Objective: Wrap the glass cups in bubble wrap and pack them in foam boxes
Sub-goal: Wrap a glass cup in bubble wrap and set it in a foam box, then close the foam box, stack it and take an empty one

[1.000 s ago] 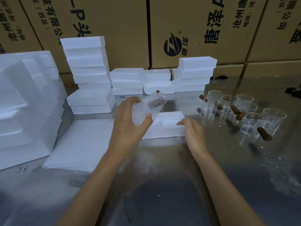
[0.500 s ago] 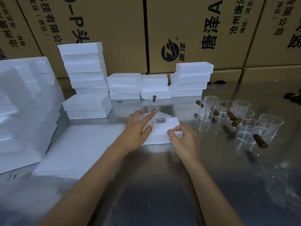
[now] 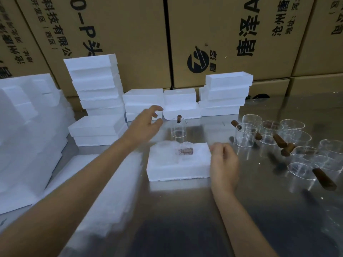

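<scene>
— Where do we stand?

— From my seat, most of the work is still ahead. Biggest first: the foam stacks (image 3: 96, 89) line the back from ten to one o'clock, in front of the cardboard cartons (image 3: 213, 34), and a large foam pile (image 3: 27, 127) sits at nine. A flat sheet of wrap (image 3: 104, 191) lies at seven, under my left forearm.

— Anything packed?

— One, I judge. The open foam box (image 3: 178, 164) sits dead centre, and a wrapped cup (image 3: 185, 150) lies in its hollow, brown handle showing through the wrap. No lid on it yet.

— And the rest?

— A cluster of bare glass cups (image 3: 289, 143) at three o'clock, all unwrapped, plus one single cup (image 3: 178, 129) standing upright just beyond the box at twelve.

— Your hands?

— My left hand (image 3: 146, 123) is in the air at eleven, fingers spread and loosely bent, holding nothing, near the short foam stack. My right hand (image 3: 223, 160) sits at the box's right edge, fingers curled; whether it pinches the foam I cannot tell.
</scene>
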`<action>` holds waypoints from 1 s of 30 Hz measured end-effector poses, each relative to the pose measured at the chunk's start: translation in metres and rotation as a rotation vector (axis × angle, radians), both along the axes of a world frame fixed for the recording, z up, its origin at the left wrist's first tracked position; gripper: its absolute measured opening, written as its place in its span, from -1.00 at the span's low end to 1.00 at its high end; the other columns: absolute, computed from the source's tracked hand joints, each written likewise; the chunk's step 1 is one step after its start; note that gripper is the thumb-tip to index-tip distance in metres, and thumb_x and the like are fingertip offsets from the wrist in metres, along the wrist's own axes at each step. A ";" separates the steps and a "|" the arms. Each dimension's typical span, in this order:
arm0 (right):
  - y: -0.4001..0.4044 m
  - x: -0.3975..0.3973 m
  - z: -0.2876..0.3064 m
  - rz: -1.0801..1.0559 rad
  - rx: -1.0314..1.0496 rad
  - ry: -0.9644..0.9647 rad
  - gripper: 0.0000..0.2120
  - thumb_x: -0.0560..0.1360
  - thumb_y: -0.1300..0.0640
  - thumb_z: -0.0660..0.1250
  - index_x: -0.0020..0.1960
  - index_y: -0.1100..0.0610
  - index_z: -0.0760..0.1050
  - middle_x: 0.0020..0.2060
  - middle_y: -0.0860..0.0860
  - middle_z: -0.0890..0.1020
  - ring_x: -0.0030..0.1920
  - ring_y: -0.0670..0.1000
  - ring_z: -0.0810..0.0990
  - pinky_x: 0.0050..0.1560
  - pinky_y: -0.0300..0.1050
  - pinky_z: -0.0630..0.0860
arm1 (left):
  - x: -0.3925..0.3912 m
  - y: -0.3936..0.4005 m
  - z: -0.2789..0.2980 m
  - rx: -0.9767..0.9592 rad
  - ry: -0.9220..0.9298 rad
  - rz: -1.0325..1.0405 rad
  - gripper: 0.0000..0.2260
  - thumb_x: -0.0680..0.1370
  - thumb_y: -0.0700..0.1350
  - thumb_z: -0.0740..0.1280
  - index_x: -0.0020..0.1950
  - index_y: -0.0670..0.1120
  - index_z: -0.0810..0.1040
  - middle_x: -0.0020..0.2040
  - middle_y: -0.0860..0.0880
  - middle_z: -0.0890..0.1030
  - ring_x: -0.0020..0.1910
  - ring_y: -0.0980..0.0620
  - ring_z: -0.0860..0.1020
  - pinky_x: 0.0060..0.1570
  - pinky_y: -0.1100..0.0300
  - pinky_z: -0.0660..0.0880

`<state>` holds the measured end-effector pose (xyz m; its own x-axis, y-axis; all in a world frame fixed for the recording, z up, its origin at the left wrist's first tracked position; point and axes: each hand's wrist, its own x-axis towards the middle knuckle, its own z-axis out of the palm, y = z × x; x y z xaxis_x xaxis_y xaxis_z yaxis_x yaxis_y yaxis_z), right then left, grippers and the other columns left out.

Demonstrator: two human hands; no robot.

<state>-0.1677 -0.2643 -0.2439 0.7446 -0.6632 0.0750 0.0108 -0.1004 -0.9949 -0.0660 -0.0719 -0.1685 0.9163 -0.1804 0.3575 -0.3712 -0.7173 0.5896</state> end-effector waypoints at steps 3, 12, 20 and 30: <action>0.002 0.004 -0.002 -0.040 -0.020 -0.001 -0.67 0.43 -0.22 0.07 -0.08 -0.09 0.53 -0.25 -0.23 0.61 -0.22 -0.20 0.52 -0.25 -0.20 0.31 | 0.066 0.007 0.018 0.215 -0.001 0.140 -0.54 0.60 -0.17 0.28 0.50 -0.10 0.32 0.44 -0.18 0.38 0.38 -0.17 0.39 0.31 -0.03 0.41; 0.000 0.014 -0.010 -0.038 -0.060 -0.008 -0.65 0.47 -0.21 0.01 -0.09 -0.09 0.52 -0.19 -0.18 0.61 -0.16 -0.18 0.55 -0.11 -0.07 0.42 | 0.194 -0.010 0.022 0.534 0.123 0.275 -0.15 0.54 0.01 0.41 0.62 -0.16 -0.07 0.63 -0.14 -0.06 0.61 -0.13 -0.06 0.53 -0.12 0.10; -0.002 0.017 -0.012 -0.039 -0.069 0.008 -0.63 0.47 -0.21 -0.01 -0.12 -0.08 0.51 -0.22 -0.20 0.60 -0.18 -0.21 0.52 -0.16 -0.14 0.39 | 0.207 -0.012 0.001 0.693 -0.089 0.384 -0.37 0.56 0.06 0.39 0.53 -0.12 0.26 0.47 -0.17 0.37 0.45 -0.19 0.31 0.39 -0.14 0.24; -0.002 0.014 -0.006 -0.021 -0.043 0.002 -0.66 0.47 -0.12 0.01 -0.15 -0.04 0.54 -0.20 -0.16 0.61 -0.12 -0.10 0.55 -0.08 -0.05 0.44 | 0.103 -0.030 0.051 0.672 -0.412 0.234 -0.52 0.62 -0.03 0.28 0.44 -0.27 0.32 0.48 -0.28 0.34 0.47 -0.29 0.26 0.39 -0.11 0.28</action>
